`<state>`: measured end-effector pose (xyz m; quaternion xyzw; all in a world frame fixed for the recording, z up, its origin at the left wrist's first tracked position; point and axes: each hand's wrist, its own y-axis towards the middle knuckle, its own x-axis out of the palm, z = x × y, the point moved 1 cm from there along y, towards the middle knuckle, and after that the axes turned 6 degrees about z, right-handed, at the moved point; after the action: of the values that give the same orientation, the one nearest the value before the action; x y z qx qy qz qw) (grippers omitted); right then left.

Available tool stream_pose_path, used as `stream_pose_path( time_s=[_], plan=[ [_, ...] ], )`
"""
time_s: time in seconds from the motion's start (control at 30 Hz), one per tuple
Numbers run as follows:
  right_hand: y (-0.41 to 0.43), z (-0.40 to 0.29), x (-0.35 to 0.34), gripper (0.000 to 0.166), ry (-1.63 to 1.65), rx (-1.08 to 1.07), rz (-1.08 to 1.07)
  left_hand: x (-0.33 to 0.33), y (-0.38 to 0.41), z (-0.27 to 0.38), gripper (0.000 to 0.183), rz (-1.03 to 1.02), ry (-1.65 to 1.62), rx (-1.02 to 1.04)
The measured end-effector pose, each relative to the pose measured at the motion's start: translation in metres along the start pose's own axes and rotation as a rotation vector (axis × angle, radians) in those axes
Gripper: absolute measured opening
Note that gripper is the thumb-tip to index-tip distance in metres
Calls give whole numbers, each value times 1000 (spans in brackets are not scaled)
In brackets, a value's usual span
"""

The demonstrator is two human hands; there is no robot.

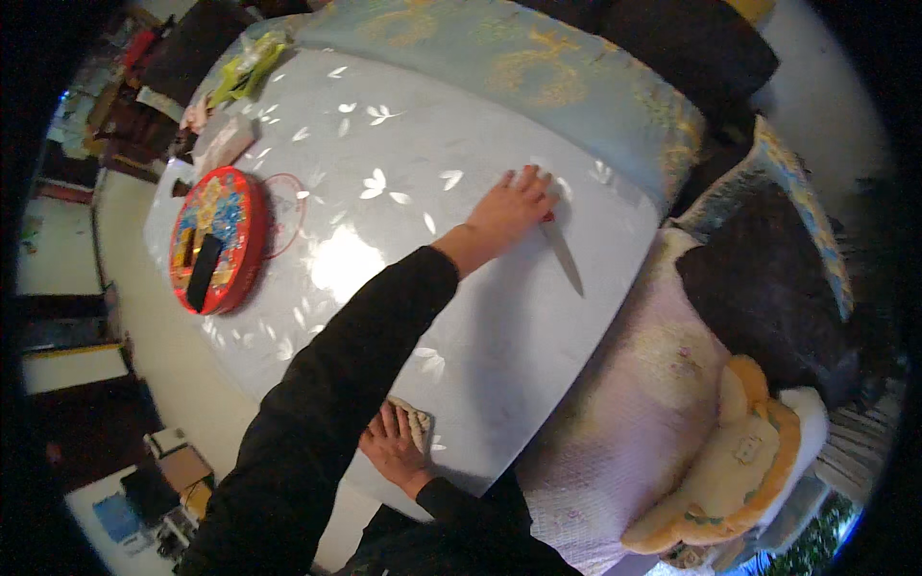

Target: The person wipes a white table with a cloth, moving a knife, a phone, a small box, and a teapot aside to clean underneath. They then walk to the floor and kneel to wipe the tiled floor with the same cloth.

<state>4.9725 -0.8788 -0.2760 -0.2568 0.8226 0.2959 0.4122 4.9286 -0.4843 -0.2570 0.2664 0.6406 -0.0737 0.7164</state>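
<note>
My left hand [513, 205] reaches across the table [497, 324] towards its far right part. Its fingers are over the red handle of a knife [564, 255], whose bare metal blade points down and right from them. Close to my body, my right hand [395, 448] rests palm down on what looks like a folded beige cloth [419, 426] by the near edge. The fingers of that hand are slightly apart and hide part of the cloth. White leaf prints mark the grey table cover.
A round red tin [252, 245] with a black oblong object [205, 272] on top stands at the left. Behind it are a tissue pack [225, 142] and a yellow-green plastic bag [252, 68]. A chair with a quilted cover [619, 403] and a cushion [727, 468] adjoins the right edge.
</note>
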Motion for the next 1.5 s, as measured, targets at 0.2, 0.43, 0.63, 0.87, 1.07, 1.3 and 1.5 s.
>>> stream_pose_path(
  time_s=[0.2, 0.43, 0.63, 0.87, 1.07, 1.3, 1.5],
  plan=[
    [16, -3, -35, 24, 120, 28, 16, 17, 5, -10, 16, 40, 128, 72],
    [6, -3, -7, 39, -25, -41, -105, -27, -44, -68, 20, 121, -269, -511],
    [23, -10, -17, 60, -25, 24, -279, -131, -200, -236, 31, 457, -40, -907],
    [18, -2, -9, 59, -47, -7, -227, -188, -352, -313, 18, 66, 382, -1441],
    [-7, 2, 14, 55, 28, -49, -131, -188, -397, -318, 34, -50, 486, -1484],
    [26, 75, -32, 49, -104, 135, -21, -166, -375, -205, 46, 197, 543, -1033],
    [79, 223, -124, 51, -388, 511, 275, -117, -411, -5, 53, 142, 38, -1129]
  ],
)
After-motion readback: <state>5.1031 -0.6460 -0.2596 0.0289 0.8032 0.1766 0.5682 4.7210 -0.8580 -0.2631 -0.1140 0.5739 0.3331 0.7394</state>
